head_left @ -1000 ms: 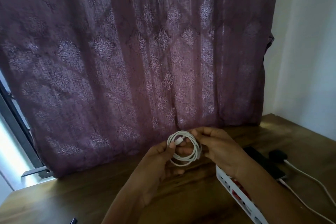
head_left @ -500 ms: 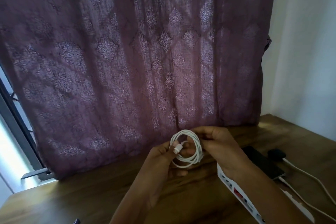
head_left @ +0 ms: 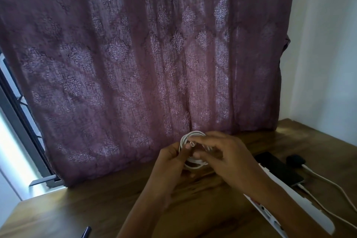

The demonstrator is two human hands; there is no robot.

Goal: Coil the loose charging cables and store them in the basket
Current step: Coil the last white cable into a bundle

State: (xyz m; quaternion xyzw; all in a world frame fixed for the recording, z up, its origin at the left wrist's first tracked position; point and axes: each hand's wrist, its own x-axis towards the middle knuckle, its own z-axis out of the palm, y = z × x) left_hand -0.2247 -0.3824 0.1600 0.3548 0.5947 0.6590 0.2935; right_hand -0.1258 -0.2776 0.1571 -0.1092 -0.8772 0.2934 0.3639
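Purple patterned curtain (head_left: 154, 63) hangs behind the wooden worktop (head_left: 96, 208). Above it, both hands hold the coiled white cable (head_left: 193, 166): left hand (head_left: 170, 162) gripping one side, right hand (head_left: 229, 158) curled over the other. White basket (head_left: 301, 206) lies under the right forearm.

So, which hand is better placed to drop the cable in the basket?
Probably the right hand: it holds the cable, and the basket lies beside its forearm; the left hand is farther.

Both hands (head_left: 202, 158) hold the coiled white cable (head_left: 193, 135) above the table (head_left: 96, 205).
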